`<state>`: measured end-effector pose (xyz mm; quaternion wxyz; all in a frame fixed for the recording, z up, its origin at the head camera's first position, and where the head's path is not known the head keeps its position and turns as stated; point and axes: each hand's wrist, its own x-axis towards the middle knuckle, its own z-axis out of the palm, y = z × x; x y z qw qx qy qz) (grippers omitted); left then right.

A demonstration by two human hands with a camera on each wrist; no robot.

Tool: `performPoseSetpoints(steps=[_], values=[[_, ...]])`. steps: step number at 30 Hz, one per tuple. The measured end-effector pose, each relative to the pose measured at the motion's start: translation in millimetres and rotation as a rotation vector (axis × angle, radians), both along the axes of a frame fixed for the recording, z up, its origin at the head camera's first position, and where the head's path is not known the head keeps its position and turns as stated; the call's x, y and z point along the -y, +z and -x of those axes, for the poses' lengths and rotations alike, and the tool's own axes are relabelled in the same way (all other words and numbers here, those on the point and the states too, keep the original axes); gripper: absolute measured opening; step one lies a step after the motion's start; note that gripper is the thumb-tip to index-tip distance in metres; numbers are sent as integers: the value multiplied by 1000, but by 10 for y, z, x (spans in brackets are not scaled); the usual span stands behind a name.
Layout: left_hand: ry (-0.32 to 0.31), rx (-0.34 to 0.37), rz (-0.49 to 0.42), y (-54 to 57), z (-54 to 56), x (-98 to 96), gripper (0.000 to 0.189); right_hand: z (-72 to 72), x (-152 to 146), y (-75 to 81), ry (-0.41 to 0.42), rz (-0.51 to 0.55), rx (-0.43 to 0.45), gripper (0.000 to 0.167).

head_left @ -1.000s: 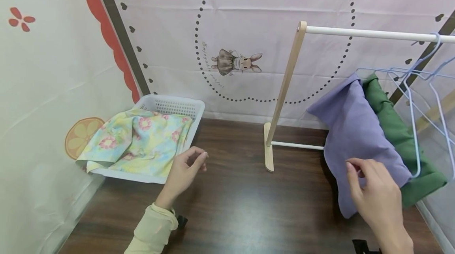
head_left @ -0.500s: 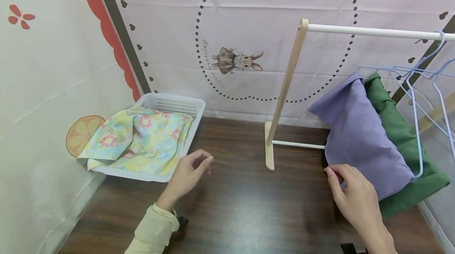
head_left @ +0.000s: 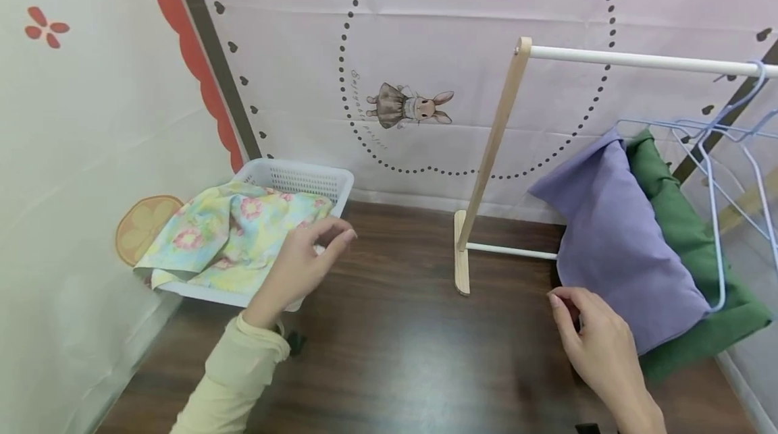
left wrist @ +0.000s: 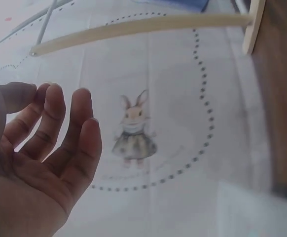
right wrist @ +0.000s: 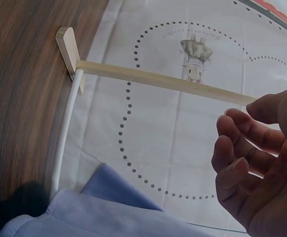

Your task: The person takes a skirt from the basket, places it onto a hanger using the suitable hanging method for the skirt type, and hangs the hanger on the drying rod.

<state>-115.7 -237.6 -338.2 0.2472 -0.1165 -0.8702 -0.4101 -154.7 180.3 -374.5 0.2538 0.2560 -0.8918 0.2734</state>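
My left hand (head_left: 298, 265) hovers over the right edge of a white plastic basket (head_left: 304, 174), its fingers loosely curled around nothing. In the basket lies a crumpled yellow and blue cloth with pink flowers (head_left: 243, 231). My right hand (head_left: 598, 343) is in the air just in front of a purple cloth (head_left: 614, 252), fingers loosely bent and holding nothing. The purple cloth hangs on the rack, beside a green cloth (head_left: 675, 211). Both wrist views show gaps between thumb and fingers, with the left hand (left wrist: 50, 148) and right hand (right wrist: 257, 158) bare.
A small rack with a wooden post (head_left: 495, 144) and a white top rail (head_left: 632, 59) stands at the right. Light-blue hangers (head_left: 717, 238) hang on the rail. A printed fabric wall with a rabbit (head_left: 410, 104) closes off the back; dark wood (head_left: 389, 353) lies below.
My left hand has moved up and slightly left, over the basket's edge. My right hand has moved left, away from the front of the purple cloth. The cloths stay in place.
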Motion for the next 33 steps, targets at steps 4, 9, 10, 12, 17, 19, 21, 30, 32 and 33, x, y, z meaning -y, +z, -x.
performPoseSetpoints(steps=[4, 9, 10, 12, 17, 19, 21, 30, 32, 33], values=[[35, -90, 76, 189, 182, 130, 10, -15, -14, -18, -3, 6, 10, 8], [126, -132, 131, 259, 406, 308, 12, -28, -63, -19, -16, 19, 9, 8], [149, -125, 135, 246, 439, 339, 12, -29, -72, -17, -19, 23, 7, 9], [195, -93, 148, 198, 490, 401, 15, -27, -88, -14, -16, 31, 3, 11], [303, 58, 233, 7, 636, 616, 24, -9, -133, -15, -8, 30, -12, 13], [321, 130, 277, -62, 731, 715, 26, -5, -149, -15, -13, 25, -18, 12], [326, 225, 336, -123, 823, 803, 28, -9, -158, -21, -15, 23, -15, 11], [233, 534, 480, -350, 1145, 1057, 36, -30, -170, -36, -18, 27, -7, 13], [237, 588, 472, -414, 1170, 1111, 38, -28, -175, -36, -18, 25, -6, 14], [240, 615, 482, -446, 1174, 1139, 41, -29, -177, -37, -16, 25, -2, 14]])
